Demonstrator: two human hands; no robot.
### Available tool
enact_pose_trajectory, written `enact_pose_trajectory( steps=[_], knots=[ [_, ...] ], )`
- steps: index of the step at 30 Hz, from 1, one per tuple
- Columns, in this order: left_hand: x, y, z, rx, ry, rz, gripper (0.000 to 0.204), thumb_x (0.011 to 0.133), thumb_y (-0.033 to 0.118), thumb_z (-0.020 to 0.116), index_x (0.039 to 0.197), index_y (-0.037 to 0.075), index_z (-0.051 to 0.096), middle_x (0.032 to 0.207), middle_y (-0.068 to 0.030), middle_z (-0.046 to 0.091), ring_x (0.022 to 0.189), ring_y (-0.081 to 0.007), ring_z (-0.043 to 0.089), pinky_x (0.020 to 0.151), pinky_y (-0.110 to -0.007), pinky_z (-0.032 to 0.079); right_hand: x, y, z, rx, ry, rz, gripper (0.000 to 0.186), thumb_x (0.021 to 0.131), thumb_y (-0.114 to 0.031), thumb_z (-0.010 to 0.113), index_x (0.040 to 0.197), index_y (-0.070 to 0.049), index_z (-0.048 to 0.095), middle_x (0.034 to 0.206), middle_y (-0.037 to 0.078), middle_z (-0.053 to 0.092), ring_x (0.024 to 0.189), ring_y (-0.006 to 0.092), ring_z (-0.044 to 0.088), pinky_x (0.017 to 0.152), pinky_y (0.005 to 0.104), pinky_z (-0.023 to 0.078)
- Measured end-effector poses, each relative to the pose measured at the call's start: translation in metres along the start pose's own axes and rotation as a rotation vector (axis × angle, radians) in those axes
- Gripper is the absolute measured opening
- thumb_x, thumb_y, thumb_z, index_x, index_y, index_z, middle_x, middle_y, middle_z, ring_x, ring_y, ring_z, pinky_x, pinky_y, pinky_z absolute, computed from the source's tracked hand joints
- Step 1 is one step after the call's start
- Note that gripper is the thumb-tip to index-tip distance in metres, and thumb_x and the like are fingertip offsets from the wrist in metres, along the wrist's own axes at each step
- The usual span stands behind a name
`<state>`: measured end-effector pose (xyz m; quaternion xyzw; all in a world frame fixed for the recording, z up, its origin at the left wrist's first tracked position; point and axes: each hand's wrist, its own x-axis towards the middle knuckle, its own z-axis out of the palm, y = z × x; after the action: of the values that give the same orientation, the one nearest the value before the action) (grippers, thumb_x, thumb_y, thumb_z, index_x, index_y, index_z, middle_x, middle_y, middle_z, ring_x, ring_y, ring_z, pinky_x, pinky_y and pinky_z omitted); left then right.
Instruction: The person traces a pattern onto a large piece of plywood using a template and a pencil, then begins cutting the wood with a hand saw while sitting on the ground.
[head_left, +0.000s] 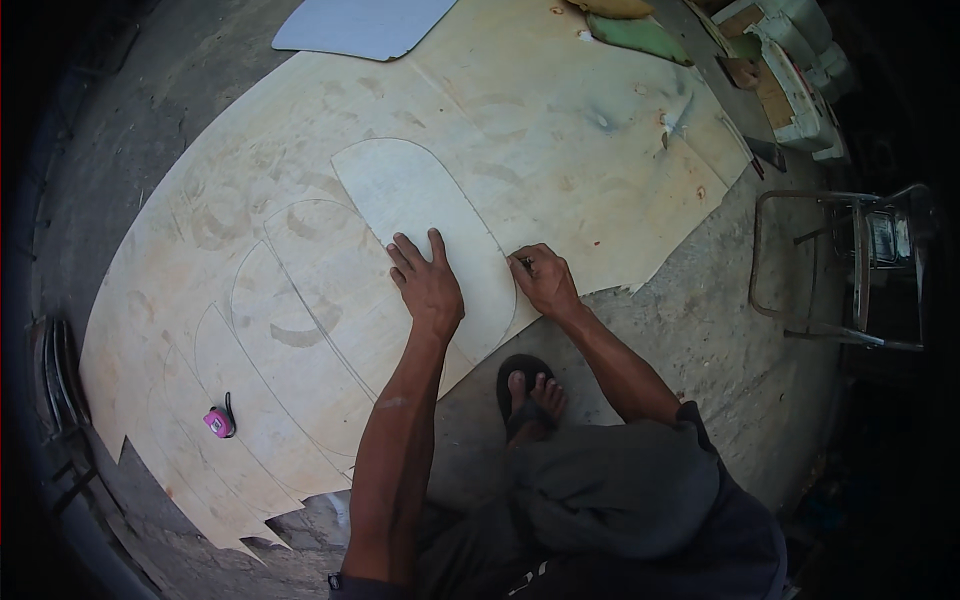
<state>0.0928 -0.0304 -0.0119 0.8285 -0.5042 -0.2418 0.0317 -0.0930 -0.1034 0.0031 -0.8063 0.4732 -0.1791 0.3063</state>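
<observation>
My left hand (428,278) lies with spread fingers on a pale rounded template (390,175), pressing near its left edge. My right hand (544,275) is closed at the template's right edge, its fingertips around a small dark object too small to make out. The template rests on a large cream sheet (600,170) with several traced outlines of similar rounded shapes. A pink tape measure (220,420) lies on the sheet to the lower left.
A white panel (360,25) and a green piece (635,38) lie at the top. Pale bins (805,120) and a metal chair frame (860,270) stand at the right, dark curved items (55,375) at the left. My sandalled foot (530,395) is on the concrete.
</observation>
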Motion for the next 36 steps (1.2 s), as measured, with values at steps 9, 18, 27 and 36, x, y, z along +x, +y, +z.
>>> enact_pose_trajectory(
  steps=[9, 18, 27, 36],
  knots=[
    [0.005, 0.007, -0.006, 0.070, -0.041, -0.048, 0.129, 0.059, 0.015, 0.096, 0.163, 0.014, 0.019, 0.163, -0.0386, 0.010, 0.152, -0.0553, 0.015, 0.119, -0.059, 0.032, -0.140, -0.024, 0.057, -0.083, -0.026, -0.290, 0.017, 0.087, -0.009, 0.077, 0.103, -0.004, 0.073, 0.095, 0.011, 0.072, 0.097, 0.0289, 0.068, 0.084, 0.0403, 0.056],
    [-0.006, 0.001, -0.021, -0.033, -0.074, 0.023, 0.132, 0.057, 0.017, 0.098, 0.163, 0.014, 0.019, 0.165, -0.0375, 0.009, 0.154, -0.0538, 0.014, 0.121, -0.057, 0.029, -0.139, -0.061, 0.071, -0.060, -0.103, -0.503, 0.029, 0.085, -0.010, 0.074, 0.112, -0.001, 0.070, 0.098, 0.013, 0.072, 0.101, 0.0314, 0.066, 0.092, 0.0433, 0.054],
    [0.009, -0.013, 0.008, 0.025, 0.041, 0.006, 0.127, 0.061, 0.014, 0.096, 0.163, 0.014, 0.019, 0.163, -0.0398, 0.009, 0.152, -0.0575, 0.015, 0.119, -0.060, 0.031, -0.081, -0.072, 0.094, -0.205, -0.033, -0.507, 0.019, 0.088, -0.006, 0.065, 0.105, 0.002, 0.065, 0.103, 0.019, 0.066, 0.101, 0.0370, 0.064, 0.083, 0.0440, 0.056],
    [-0.007, -0.001, -0.016, -0.004, -0.059, 0.052, 0.138, 0.052, 0.025, 0.101, 0.163, 0.014, 0.020, 0.164, -0.0386, 0.011, 0.153, -0.0546, 0.016, 0.119, -0.056, 0.033, -0.140, -0.046, 0.054, -0.276, -0.247, -0.508, 0.025, 0.087, -0.005, 0.063, 0.111, 0.004, 0.063, 0.089, 0.015, 0.065, 0.091, 0.0311, 0.063, 0.075, 0.0422, 0.056]
  ],
)
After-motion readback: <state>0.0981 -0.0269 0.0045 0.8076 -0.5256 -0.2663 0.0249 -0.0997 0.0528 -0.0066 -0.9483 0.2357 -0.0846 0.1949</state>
